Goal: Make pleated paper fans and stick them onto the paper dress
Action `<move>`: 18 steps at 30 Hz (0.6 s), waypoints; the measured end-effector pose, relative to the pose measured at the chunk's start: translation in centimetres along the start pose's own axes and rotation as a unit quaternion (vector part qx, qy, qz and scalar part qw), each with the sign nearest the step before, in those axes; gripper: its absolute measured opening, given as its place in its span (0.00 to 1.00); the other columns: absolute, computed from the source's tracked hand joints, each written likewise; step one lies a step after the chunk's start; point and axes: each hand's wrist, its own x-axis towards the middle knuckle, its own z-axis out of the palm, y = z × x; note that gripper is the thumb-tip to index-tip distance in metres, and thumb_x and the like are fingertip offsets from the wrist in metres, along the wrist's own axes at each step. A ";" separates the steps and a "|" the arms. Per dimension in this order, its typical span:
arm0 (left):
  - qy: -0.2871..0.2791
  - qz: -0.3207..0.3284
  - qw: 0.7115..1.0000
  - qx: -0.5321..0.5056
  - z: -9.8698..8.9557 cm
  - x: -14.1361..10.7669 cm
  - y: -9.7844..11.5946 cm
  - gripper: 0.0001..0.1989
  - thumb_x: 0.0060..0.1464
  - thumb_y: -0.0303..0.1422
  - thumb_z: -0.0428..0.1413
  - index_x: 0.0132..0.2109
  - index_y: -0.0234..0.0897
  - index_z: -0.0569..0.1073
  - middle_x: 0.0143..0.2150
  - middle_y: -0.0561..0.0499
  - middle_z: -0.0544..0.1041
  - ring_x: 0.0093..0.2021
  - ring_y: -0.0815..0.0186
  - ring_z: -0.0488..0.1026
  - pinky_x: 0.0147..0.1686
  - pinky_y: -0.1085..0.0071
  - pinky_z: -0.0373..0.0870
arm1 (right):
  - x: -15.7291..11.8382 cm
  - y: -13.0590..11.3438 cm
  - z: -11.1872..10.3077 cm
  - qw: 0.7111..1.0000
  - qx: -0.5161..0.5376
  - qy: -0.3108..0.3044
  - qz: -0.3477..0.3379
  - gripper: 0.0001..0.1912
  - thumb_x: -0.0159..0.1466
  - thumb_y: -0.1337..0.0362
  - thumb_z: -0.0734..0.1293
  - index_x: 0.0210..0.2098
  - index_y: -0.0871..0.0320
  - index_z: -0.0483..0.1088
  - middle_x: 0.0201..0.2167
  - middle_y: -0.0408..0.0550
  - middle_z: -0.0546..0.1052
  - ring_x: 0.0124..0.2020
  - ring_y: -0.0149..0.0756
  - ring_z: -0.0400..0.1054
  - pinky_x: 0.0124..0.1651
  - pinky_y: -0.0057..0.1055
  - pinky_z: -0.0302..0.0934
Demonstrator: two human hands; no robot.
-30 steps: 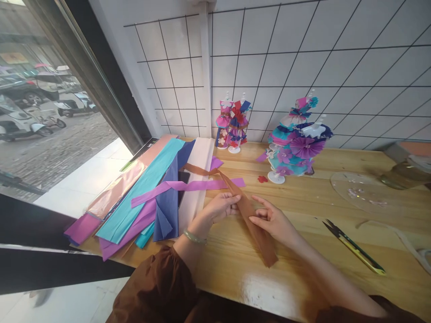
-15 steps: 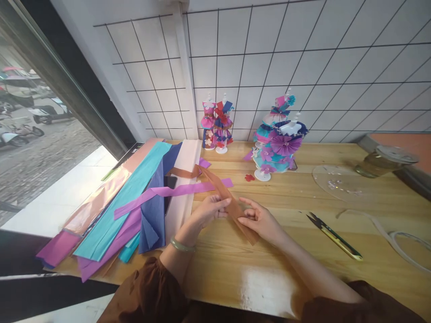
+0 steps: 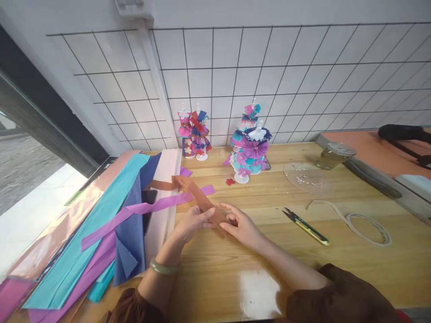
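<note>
Between my two hands runs a long brown crepe paper strip (image 3: 201, 198), its far end trailing onto the paper pile. My left hand (image 3: 194, 221) pinches the strip's left edge, thumb on top. On the other side, my right hand (image 3: 240, 226) is closed on the strip's near end, with the fingers curled partly out of sight. A narrow purple paper strip (image 3: 161, 204) lies just beyond my left hand, across pale pink paper (image 3: 164, 179) and a folded dark blue sheet (image 3: 129, 224). A turquoise sheet (image 3: 90, 229) lies farther left.
Small mannequins in paper dresses stand at the back, a pair (image 3: 201, 139) and a larger one (image 3: 252, 154). Thread snips (image 3: 306, 225), a coiled white cord (image 3: 367, 229), a clear plate of sequins (image 3: 308, 178) and a lidded jar (image 3: 335, 156) lie rightward. A red paper flower (image 3: 230, 181) is near the mannequins.
The camera view has swung to the right, so the table things appear farther left. Both hands still hold the brown strip, and its near end now shows less below my right hand.
</note>
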 end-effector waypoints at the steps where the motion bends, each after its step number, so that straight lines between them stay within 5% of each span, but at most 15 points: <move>1: -0.002 -0.004 1.000 0.010 0.1 0.0 -0.1 0.17 0.44 0.37 0.60 0.40 0.29 0.72 0.38 0.41 0.76 0.38 0.60 0.74 0.37 0.67 0.71 | 0.0 -0.1 0.0 1.000 -0.007 0.003 -0.005 0.28 0.56 0.66 0.63 0.55 0.56 0.55 0.18 0.34 0.61 0.21 0.27 0.57 0.27 0.26 0.53; 6: 0.064 0.017 0.998 -0.015 -0.3 0.2 -0.1 0.15 0.42 0.35 0.62 0.36 0.30 0.72 0.34 0.44 0.77 0.32 0.63 0.74 0.31 0.69 0.73 | -0.5 -0.8 -0.4 0.998 0.010 -0.055 -0.023 0.30 0.56 0.63 0.64 0.57 0.55 0.53 0.24 0.38 0.69 0.24 0.28 0.63 0.30 0.28 0.59; 10: 0.063 0.002 0.998 -0.029 -0.8 0.2 0.6 0.12 0.42 0.34 0.61 0.32 0.28 0.72 0.26 0.47 0.76 0.23 0.69 0.72 0.21 0.76 0.70 | -0.8 -1.3 -0.6 0.985 -0.019 -0.142 -0.100 0.36 0.50 0.63 0.70 0.56 0.53 0.57 0.35 0.44 0.73 0.31 0.30 0.67 0.36 0.30 0.62; 18: -0.005 -0.047 0.998 0.038 -0.6 -0.3 0.9 0.12 0.43 0.36 0.60 0.27 0.28 0.73 0.18 0.50 0.71 0.15 0.74 0.67 0.13 0.82 0.60 | -0.8 -0.7 -0.7 0.984 -0.013 -0.109 -0.137 0.24 0.54 0.73 0.63 0.51 0.53 0.65 0.35 0.46 0.74 0.31 0.30 0.69 0.35 0.28 0.63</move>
